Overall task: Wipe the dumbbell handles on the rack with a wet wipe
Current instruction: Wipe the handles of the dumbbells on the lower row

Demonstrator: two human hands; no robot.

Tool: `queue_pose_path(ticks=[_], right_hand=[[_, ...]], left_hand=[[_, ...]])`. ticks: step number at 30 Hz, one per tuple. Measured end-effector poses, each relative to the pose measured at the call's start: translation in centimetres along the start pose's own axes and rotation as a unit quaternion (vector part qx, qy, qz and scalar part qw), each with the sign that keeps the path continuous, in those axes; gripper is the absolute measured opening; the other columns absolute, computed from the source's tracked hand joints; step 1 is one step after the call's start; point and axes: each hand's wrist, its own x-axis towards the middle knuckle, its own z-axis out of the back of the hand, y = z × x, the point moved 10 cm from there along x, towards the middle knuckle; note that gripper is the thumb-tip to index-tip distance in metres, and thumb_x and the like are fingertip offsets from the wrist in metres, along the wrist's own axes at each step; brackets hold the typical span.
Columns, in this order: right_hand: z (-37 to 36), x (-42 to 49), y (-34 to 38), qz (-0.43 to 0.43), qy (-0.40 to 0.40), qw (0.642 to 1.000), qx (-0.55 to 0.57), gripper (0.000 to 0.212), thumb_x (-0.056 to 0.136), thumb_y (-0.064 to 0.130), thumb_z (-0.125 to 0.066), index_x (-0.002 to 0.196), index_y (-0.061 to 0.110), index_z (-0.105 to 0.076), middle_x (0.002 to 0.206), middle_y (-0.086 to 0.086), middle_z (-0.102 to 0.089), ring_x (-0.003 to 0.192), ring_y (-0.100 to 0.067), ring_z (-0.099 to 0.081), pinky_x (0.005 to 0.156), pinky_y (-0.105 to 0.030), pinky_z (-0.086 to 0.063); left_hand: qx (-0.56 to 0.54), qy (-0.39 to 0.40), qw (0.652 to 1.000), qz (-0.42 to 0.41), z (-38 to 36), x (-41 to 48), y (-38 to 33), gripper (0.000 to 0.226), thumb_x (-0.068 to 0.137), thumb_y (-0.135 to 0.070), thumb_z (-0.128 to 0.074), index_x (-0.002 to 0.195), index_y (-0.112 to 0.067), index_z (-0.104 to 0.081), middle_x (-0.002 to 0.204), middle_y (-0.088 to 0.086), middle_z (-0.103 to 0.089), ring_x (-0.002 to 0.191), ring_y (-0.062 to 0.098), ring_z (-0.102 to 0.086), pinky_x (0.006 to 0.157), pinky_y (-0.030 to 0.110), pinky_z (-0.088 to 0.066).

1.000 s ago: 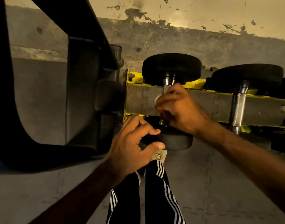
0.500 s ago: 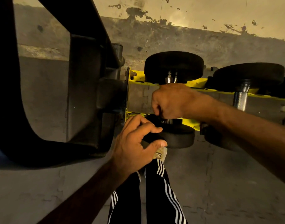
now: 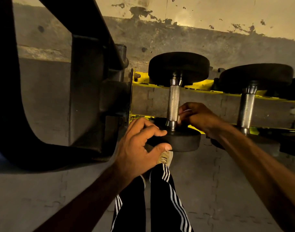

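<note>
Right hand [image 3: 199,118] pinches the wet wipe [image 3: 186,111] at 3 o'clock of the handle [image 3: 173,101]; best wrap it round, rub toward 12 o'clock, left hand [image 3: 136,144] gripping the head [image 3: 185,139]

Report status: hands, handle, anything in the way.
Left hand grips near weight head. Right hand pinches wet wipe against dumbbell handle, low end. Neighbouring dumbbell apart, not obstructing.

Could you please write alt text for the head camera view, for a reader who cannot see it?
A person's right hand pinches a white wet wipe against the lower end of a dumbbell's knurled handle on a yellow rack. The left hand grips that dumbbell's near black head; a second dumbbell sits to the right.
</note>
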Motion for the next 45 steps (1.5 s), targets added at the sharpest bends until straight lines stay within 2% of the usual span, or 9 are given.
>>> queue_pose_path(ticks=[8,15,20,24,30,32,36,41,45], right_hand=[[-4.6,0.9,1.5,0.030,0.212,0.976,-0.038,0.040,0.090,-0.010,-0.055,0.116,0.019,-0.064,0.115,-0.004,-0.069,0.111,-0.016,-0.066,0.095,-0.032,-0.053],[-0.5,-2.0,0.6,0.034,0.138,0.988,-0.052,0.023,0.083,-0.005,-0.069,0.098,0.013,-0.071,0.099,-0.008,-0.073,0.102,-0.023,-0.068,0.095,-0.040,-0.055],[-1.4,-5.5,5.6,0.225,0.097,0.959,-0.144,0.016,0.082,0.002,-0.075,0.091,0.014,-0.078,0.087,0.006,-0.075,0.087,-0.008,-0.071,0.082,-0.031,-0.059],[-5.7,-5.7,9.8,0.358,0.097,0.821,-0.434,0.020,0.087,0.018,-0.068,0.103,0.024,-0.077,0.101,0.004,-0.070,0.095,-0.016,-0.065,0.077,-0.036,-0.053],[-10.8,-2.7,11.6,0.228,0.064,0.585,-0.776,0.018,0.094,0.026,-0.061,0.111,0.018,-0.062,0.114,-0.003,-0.065,0.109,-0.029,-0.063,0.081,-0.041,-0.048],[-11.4,-2.2,11.0,0.195,0.098,0.544,-0.810,0.018,0.094,0.028,-0.062,0.109,0.018,-0.061,0.111,-0.004,-0.066,0.102,-0.027,-0.063,0.073,-0.037,-0.045],[-9.5,-2.5,10.7,0.174,0.173,0.644,-0.725,0.013,0.090,0.021,-0.061,0.077,0.019,-0.059,0.062,0.006,-0.064,0.068,-0.014,-0.064,0.058,-0.025,-0.044],[-6.2,-6.9,10.7,0.361,0.105,0.720,-0.584,0.024,0.087,0.018,-0.063,0.104,0.027,-0.076,0.100,0.002,-0.072,0.096,-0.023,-0.065,0.076,-0.034,-0.052],[-3.5,-7.1,11.5,0.434,-0.045,0.749,-0.498,0.012,0.085,0.013,-0.072,0.096,0.010,-0.076,0.095,-0.012,-0.066,0.082,-0.032,-0.064,0.066,-0.037,-0.053]], left_hand=[[0.000,-0.008,1.000,0.006,0.1,-0.1,-0.2,0.030,0.075,-0.038,-0.083,0.099,-0.021,-0.076,0.101,-0.007,-0.060,0.104,0.018,-0.061,0.086,0.040,-0.051],[-0.002,0.005,1.000,0.017,0.0,-0.1,0.0,0.032,0.075,-0.042,-0.081,0.101,-0.023,-0.076,0.103,-0.011,-0.058,0.106,0.015,-0.059,0.086,0.040,-0.052],[-0.005,-0.007,1.000,0.016,0.0,-0.2,-0.1,0.032,0.075,-0.040,-0.081,0.101,-0.022,-0.076,0.103,-0.007,-0.059,0.105,0.015,-0.059,0.086,0.038,-0.051],[0.001,0.003,1.000,0.024,-0.1,-0.2,0.0,0.033,0.075,-0.042,-0.081,0.101,-0.022,-0.076,0.103,-0.007,-0.059,0.106,0.014,-0.058,0.087,0.035,-0.050],[0.000,-0.001,1.000,0.027,0.1,-0.3,-0.2,0.030,0.074,-0.037,-0.082,0.100,-0.022,-0.076,0.102,-0.008,-0.058,0.105,0.013,-0.057,0.089,0.032,-0.049],[0.003,-0.004,1.000,0.028,0.2,-0.3,-0.2,0.029,0.074,-0.037,-0.082,0.098,-0.022,-0.076,0.101,-0.007,-0.057,0.104,0.013,-0.057,0.088,0.032,-0.049],[-0.002,0.007,0.999,0.031,0.1,-0.3,-0.1,0.029,0.076,-0.039,-0.081,0.101,-0.026,-0.075,0.103,-0.010,-0.057,0.107,0.013,-0.057,0.090,0.033,-0.049],[-0.007,-0.004,1.000,0.028,0.2,-0.3,0.1,0.032,0.074,-0.038,-0.084,0.102,-0.025,-0.076,0.104,-0.010,-0.059,0.106,0.012,-0.058,0.090,0.033,-0.050],[-0.009,0.000,1.000,0.025,0.2,-0.2,0.1,0.032,0.075,-0.042,-0.082,0.103,-0.027,-0.076,0.104,-0.010,-0.059,0.107,0.010,-0.057,0.089,0.032,-0.050]])
